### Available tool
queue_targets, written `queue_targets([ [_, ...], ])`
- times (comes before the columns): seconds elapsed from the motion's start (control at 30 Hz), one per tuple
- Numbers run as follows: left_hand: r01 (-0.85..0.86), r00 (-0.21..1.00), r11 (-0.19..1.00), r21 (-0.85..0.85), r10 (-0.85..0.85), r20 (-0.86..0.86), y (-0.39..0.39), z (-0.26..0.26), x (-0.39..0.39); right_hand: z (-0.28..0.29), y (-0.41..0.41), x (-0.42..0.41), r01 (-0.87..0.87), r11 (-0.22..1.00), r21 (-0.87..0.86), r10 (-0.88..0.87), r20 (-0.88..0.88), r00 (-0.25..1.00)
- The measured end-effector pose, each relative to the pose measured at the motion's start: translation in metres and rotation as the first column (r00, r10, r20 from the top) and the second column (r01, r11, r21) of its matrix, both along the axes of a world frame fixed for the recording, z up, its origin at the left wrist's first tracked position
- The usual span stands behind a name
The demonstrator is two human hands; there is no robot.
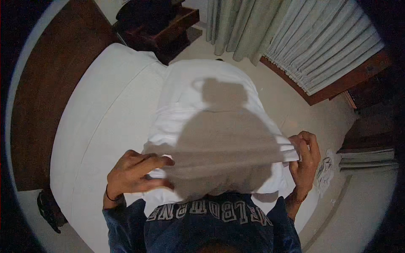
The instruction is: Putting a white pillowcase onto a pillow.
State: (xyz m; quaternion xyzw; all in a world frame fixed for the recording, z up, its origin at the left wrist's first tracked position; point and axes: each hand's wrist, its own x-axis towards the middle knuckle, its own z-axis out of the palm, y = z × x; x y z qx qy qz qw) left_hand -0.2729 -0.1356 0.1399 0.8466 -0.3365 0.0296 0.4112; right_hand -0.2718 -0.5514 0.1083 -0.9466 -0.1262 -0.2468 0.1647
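A large white cloth (218, 126), perhaps a pillow in its case, stretches out in front of my chest, with a dark shadow across its middle. My right hand (305, 161) pinches a folded edge of it at the right side. At the left side, my left hand (142, 172) has its thumb and fingers at the cloth, with a fold between them. Several creases run across the cloth from one hand to the other. Beneath and to the left lies a bed with a white sheet (110, 126).
A dark wooden headboard or panel (53, 79) borders the bed at the left. Dark wooden furniture (177, 25) stands beyond it. Pale curtains (234, 28) hang at the top right. A crumpled white cloth (325, 172) lies on the floor at the right.
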Motion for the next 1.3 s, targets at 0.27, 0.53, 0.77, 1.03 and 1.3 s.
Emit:
queue_targets([
  [0.27,-0.421,0.598,0.907,0.032,0.251,0.761,0.009,0.009,0.001,0.007,-0.006,-0.017,0.102,0.98,0.169,-0.12,0.104,0.987],
  [0.53,-0.803,0.591,0.595,-0.03,0.802,0.082,0.006,-0.064,-0.054,-0.044,0.007,-0.047,0.241,0.763,0.6,-0.16,-0.187,0.969],
  [0.77,-0.725,0.688,0.687,-0.04,0.724,-0.043,0.02,-0.087,-0.088,-0.12,-0.003,-0.054,0.049,0.622,0.781,-0.308,0.187,0.933],
  [1.03,-0.672,0.738,0.732,-0.11,0.675,-0.018,0.038,-0.132,-0.091,-0.138,0.008,-0.053,0.052,0.674,0.737,-0.247,0.159,0.956],
  [1.3,-0.642,0.763,0.761,-0.096,0.646,0.025,0.034,-0.121,-0.091,-0.156,-0.012,-0.067,0.095,0.702,0.706,-0.259,0.129,0.957],
])
